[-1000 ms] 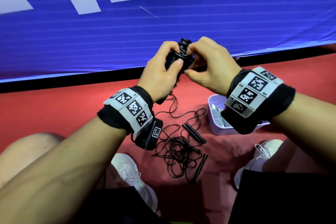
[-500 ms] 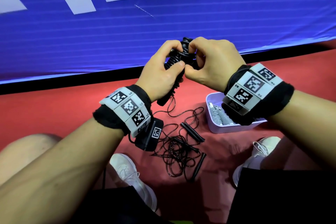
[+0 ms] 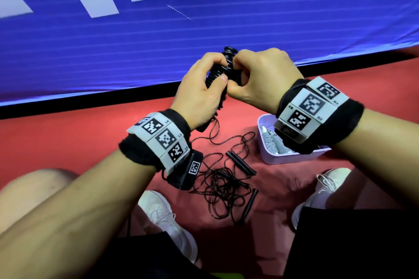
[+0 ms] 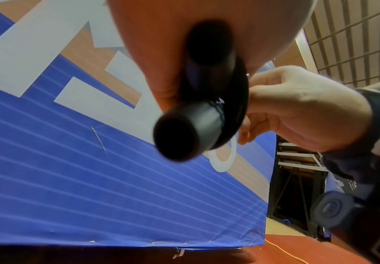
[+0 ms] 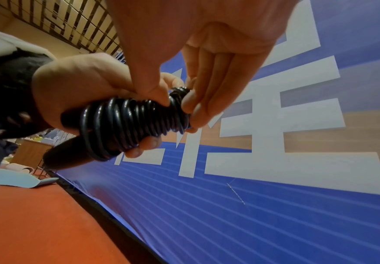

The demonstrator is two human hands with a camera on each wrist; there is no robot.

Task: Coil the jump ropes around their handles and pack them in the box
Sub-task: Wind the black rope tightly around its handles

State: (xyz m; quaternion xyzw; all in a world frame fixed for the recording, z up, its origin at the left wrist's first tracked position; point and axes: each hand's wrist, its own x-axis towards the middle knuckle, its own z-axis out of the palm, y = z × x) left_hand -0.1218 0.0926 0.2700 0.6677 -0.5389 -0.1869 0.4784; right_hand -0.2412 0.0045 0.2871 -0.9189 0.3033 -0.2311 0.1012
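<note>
My left hand [image 3: 204,88] grips a pair of black jump-rope handles wound with black rope coils [image 5: 130,123], held up in front of the blue banner. My right hand [image 3: 256,79] pinches the rope at the top end of the coiled bundle [image 3: 227,61] with thumb and fingertips [image 5: 189,103]. The handle ends [image 4: 180,135] stick out below my left palm. A loose black jump rope [image 3: 222,186] lies tangled on the red floor with its handles [image 3: 241,163]. A lilac box [image 3: 281,158] on the floor holds a coiled grey rope [image 3: 274,145].
A blue banner [image 3: 204,29] with white shapes stands close ahead, with a black strip at its foot. My white shoes [image 3: 167,222] [image 3: 324,190] flank the tangled rope on the red floor [image 3: 68,142]. My right wristband hides part of the box.
Both hands have stayed together on the coiled bundle, shifting slightly. The right fingers have closed further over its top end.
</note>
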